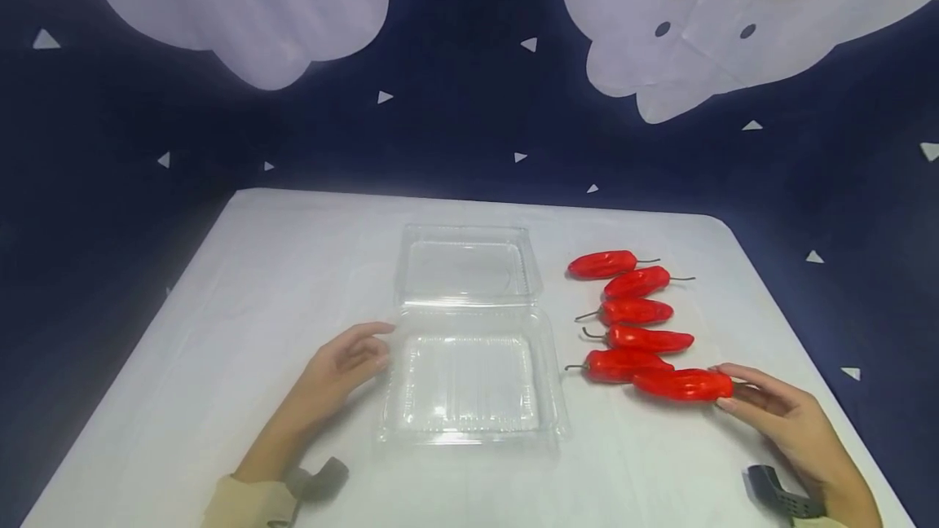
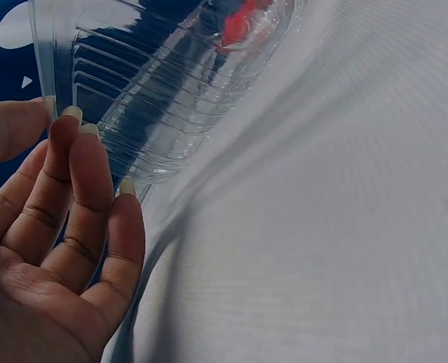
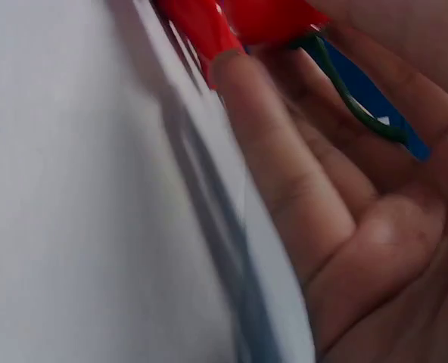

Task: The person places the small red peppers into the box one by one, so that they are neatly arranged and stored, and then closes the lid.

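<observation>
A clear plastic clamshell box [image 1: 469, 385] lies unfolded on the white table, its lid [image 1: 465, 267] spread toward the back. Beside its left wall is my left hand [image 1: 345, 358], with fingertips at the edge and a gap between thumb and index finger. In the left wrist view those fingertips [image 2: 88, 147] meet the ribbed wall. Over on the right, my right hand [image 1: 795, 410] pinches the stem end of a red chili pepper [image 1: 682, 385] between thumb and fingers. Its green stem [image 3: 349, 94] runs back inside the hand, visible in the right wrist view.
Several more red chili peppers [image 1: 637, 312] form a column right of the box, stems pointing either way. The closest one [image 1: 619, 365] touches or overlaps the held pepper's tip. Behind the table [image 1: 323, 226] hangs a dark blue cloth with white clouds [image 1: 704, 31].
</observation>
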`<state>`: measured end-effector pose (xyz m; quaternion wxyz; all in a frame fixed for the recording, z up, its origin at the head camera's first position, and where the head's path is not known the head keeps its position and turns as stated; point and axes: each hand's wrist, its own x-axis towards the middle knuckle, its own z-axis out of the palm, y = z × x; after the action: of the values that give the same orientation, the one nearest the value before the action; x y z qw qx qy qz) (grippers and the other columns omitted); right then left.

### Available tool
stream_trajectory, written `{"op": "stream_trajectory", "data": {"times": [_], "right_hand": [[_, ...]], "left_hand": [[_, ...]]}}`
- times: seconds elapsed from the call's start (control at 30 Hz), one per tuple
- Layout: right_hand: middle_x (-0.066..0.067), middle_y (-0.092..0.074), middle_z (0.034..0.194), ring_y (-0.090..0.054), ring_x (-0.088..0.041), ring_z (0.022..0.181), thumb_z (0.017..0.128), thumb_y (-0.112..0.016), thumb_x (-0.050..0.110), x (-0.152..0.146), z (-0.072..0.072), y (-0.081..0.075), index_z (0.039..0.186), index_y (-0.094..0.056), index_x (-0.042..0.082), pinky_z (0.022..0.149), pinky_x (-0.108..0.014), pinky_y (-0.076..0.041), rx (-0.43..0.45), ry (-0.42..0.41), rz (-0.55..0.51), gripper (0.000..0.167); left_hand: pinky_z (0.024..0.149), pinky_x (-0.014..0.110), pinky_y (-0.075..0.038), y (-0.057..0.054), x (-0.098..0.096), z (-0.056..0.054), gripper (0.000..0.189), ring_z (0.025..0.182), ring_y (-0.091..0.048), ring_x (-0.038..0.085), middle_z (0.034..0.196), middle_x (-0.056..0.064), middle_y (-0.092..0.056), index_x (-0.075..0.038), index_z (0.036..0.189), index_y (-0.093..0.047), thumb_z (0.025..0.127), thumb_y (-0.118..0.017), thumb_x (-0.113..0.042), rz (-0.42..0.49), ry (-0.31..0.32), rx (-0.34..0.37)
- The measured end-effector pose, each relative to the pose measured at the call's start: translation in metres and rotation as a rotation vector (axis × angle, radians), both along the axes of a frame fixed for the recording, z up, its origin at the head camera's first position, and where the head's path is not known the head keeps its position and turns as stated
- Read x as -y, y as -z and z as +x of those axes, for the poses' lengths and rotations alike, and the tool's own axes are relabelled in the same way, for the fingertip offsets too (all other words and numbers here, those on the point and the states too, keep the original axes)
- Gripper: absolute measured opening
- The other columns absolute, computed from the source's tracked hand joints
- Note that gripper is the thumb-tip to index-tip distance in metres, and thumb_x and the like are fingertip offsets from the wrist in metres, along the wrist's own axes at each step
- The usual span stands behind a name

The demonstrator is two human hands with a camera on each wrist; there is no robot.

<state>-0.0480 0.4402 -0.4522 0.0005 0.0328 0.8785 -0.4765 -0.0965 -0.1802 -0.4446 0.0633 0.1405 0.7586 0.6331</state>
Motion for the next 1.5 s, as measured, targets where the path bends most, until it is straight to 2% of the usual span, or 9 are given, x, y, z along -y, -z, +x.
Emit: {"op": "stream_trajectory", "data": {"times": [0.13, 0.23, 0.33, 0.47, 0.63, 0.77, 0.93, 1.13, 1.5], "right_hand": [[0.020, -0.067, 0.119, -0.069, 0.002, 0.096, 0.087, -0.081, 0.004, 0.003, -0.007, -0.005, 0.141, -0.060, 0.005, 0.076, -0.015, -0.056, -0.044, 0.087, -0.219, 0.058], [0.014, -0.069, 0.118, -0.071, -0.001, 0.095, 0.087, -0.077, -0.005, 0.009, -0.012, -0.013, 0.137, -0.063, 0.003, 0.076, -0.015, -0.056, -0.114, 0.114, -0.390, 0.052], [0.010, -0.069, 0.120, -0.071, -0.004, 0.096, 0.088, -0.074, -0.008, 0.020, -0.022, -0.024, 0.137, -0.063, 0.001, 0.078, -0.015, -0.055, -0.159, 0.089, -0.450, 0.050], [0.006, -0.070, 0.120, -0.072, -0.007, 0.097, 0.090, -0.074, -0.006, 0.048, -0.040, -0.043, 0.138, -0.061, -0.001, 0.081, -0.016, -0.055, -0.173, 0.000, -0.388, 0.050], [0.006, -0.068, 0.123, -0.071, -0.011, 0.100, 0.093, -0.076, 0.011, 0.106, -0.059, -0.068, 0.140, -0.061, 0.008, 0.082, -0.021, -0.057, -0.114, -0.104, -0.208, 0.050], [-0.001, -0.066, 0.128, -0.071, -0.019, 0.103, 0.090, -0.081, 0.020, 0.156, -0.071, -0.076, 0.137, -0.064, 0.014, 0.083, -0.028, -0.059, -0.080, -0.180, -0.205, 0.050], [-0.007, -0.065, 0.129, -0.073, -0.025, 0.101, 0.087, -0.084, 0.018, 0.202, -0.081, -0.076, 0.132, -0.068, 0.014, 0.083, -0.034, -0.060, -0.087, -0.283, -0.285, 0.048], [-0.008, -0.065, 0.128, -0.074, -0.026, 0.097, 0.085, -0.085, 0.016, 0.222, -0.084, -0.069, 0.127, -0.070, 0.016, 0.081, -0.035, -0.061, -0.110, -0.356, -0.286, 0.045], [0.004, -0.070, 0.117, -0.074, -0.012, 0.093, 0.083, -0.088, 0.018, 0.227, -0.084, -0.053, 0.119, -0.073, 0.025, 0.078, -0.029, -0.060, -0.232, -0.423, -0.055, 0.040]], "left_hand": [[0.097, 0.026, -0.051, 0.004, -0.001, 0.000, 0.043, 0.110, -0.068, 0.029, 0.112, 0.018, -0.068, -0.013, 0.140, -0.057, 0.099, -0.068, -0.015, 0.010, -0.007, 0.012], [0.099, 0.027, -0.051, 0.006, -0.003, -0.002, 0.043, 0.111, -0.068, 0.029, 0.112, 0.016, -0.068, -0.016, 0.140, -0.057, 0.099, -0.069, -0.017, 0.006, -0.011, 0.016], [0.099, 0.028, -0.050, 0.006, -0.006, -0.004, 0.043, 0.112, -0.068, 0.029, 0.113, 0.015, -0.068, -0.018, 0.140, -0.058, 0.099, -0.069, -0.019, 0.008, -0.016, 0.019], [0.099, 0.028, -0.050, 0.006, -0.011, -0.006, 0.043, 0.112, -0.068, 0.030, 0.112, 0.015, -0.068, -0.017, 0.140, -0.058, 0.099, -0.069, -0.018, 0.019, -0.022, 0.013], [0.100, 0.027, -0.050, 0.011, -0.015, -0.010, 0.043, 0.111, -0.068, 0.032, 0.112, 0.018, -0.068, -0.013, 0.140, -0.058, 0.099, -0.068, -0.015, 0.031, -0.012, -0.015], [0.100, 0.028, -0.050, 0.013, -0.018, -0.013, 0.043, 0.111, -0.068, 0.032, 0.112, 0.018, -0.068, -0.012, 0.140, -0.058, 0.098, -0.069, -0.014, 0.044, -0.002, -0.012], [0.101, 0.029, -0.050, 0.014, -0.024, -0.014, 0.043, 0.110, -0.068, 0.031, 0.113, 0.018, -0.068, -0.014, 0.140, -0.058, 0.098, -0.070, -0.015, 0.060, 0.004, 0.016], [0.102, 0.032, -0.050, 0.010, -0.036, -0.012, 0.044, 0.112, -0.067, 0.027, 0.114, 0.015, -0.069, -0.019, 0.139, -0.059, 0.098, -0.071, -0.016, 0.058, 0.008, 0.043], [0.100, 0.030, -0.050, 0.003, -0.041, -0.012, 0.043, 0.108, -0.068, 0.023, 0.112, 0.013, -0.069, -0.020, 0.138, -0.060, 0.097, -0.072, -0.018, 0.016, -0.003, 0.047]]}}
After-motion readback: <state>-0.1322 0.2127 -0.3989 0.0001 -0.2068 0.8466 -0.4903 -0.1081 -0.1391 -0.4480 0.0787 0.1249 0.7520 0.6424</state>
